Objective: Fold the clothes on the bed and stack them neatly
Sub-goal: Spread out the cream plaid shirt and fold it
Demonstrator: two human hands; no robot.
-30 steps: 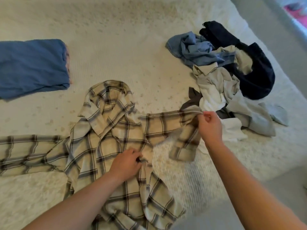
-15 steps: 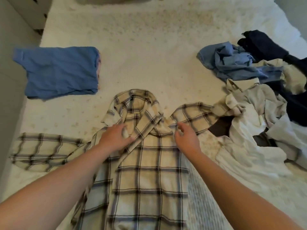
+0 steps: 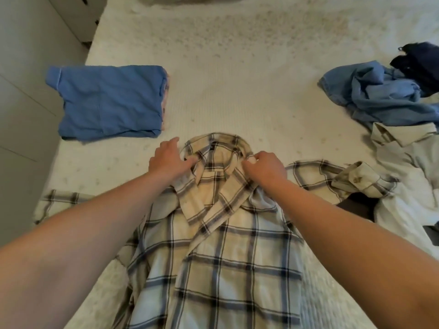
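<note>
A cream and dark plaid shirt (image 3: pixel 221 264) lies front up on the white bed (image 3: pixel 232 74), collar away from me, sleeves spread left and right. My left hand (image 3: pixel 167 161) holds the shirt at the left side of the collar, thumb pressed into the cloth. My right hand (image 3: pixel 266 168) pinches the right side of the collar with curled fingers. A folded blue garment (image 3: pixel 109 103) lies flat at the left, with a pink edge showing beneath it. A heap of unfolded clothes sits at the right: a light blue shirt (image 3: pixel 380 93), a dark navy piece (image 3: pixel 420 58) and pale grey-white garments (image 3: pixel 403 176).
A grey cabinet or wall panel (image 3: pixel 26 96) runs along the bed's left edge. A dark item (image 3: pixel 356 205) lies under the pale clothes near the plaid shirt's right sleeve. Bare bedspread stretches across the far middle of the bed.
Both hands moved up from the shirt's body and right sleeve to the collar. The shirt now lies flatter and straighter, and the view has swung left toward the folded blue garment.
</note>
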